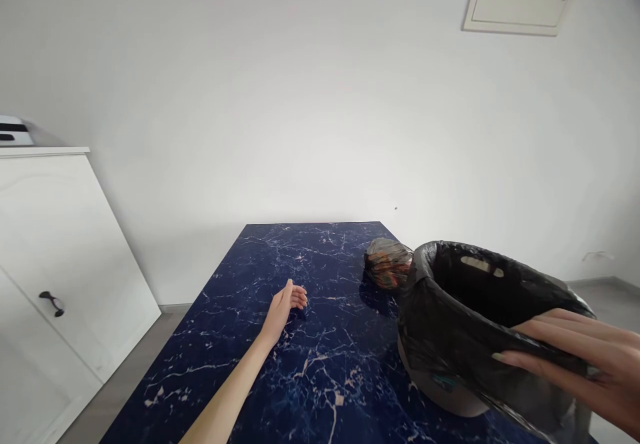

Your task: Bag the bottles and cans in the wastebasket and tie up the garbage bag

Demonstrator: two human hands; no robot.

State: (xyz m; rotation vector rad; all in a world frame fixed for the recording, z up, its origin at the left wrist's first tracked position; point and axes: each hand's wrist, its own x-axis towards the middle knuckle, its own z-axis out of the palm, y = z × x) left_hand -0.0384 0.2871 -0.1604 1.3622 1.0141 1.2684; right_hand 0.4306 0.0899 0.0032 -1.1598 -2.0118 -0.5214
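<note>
One bin rim (477,324) between right fingers (575,339)

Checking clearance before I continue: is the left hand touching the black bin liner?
Apart: the head view shows blue tabletop between the left hand and the black bin liner.

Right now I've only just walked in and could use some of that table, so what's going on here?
Someone has their right hand on the rim of a grey bin, fingers over the edge and thumb outside, with a black liner folded over it. Their left hand is over the dark blue marbled table, loosely curled and holding nothing. Beyond the bin, a dark see-through bag with something orange inside sits on the table.
</note>
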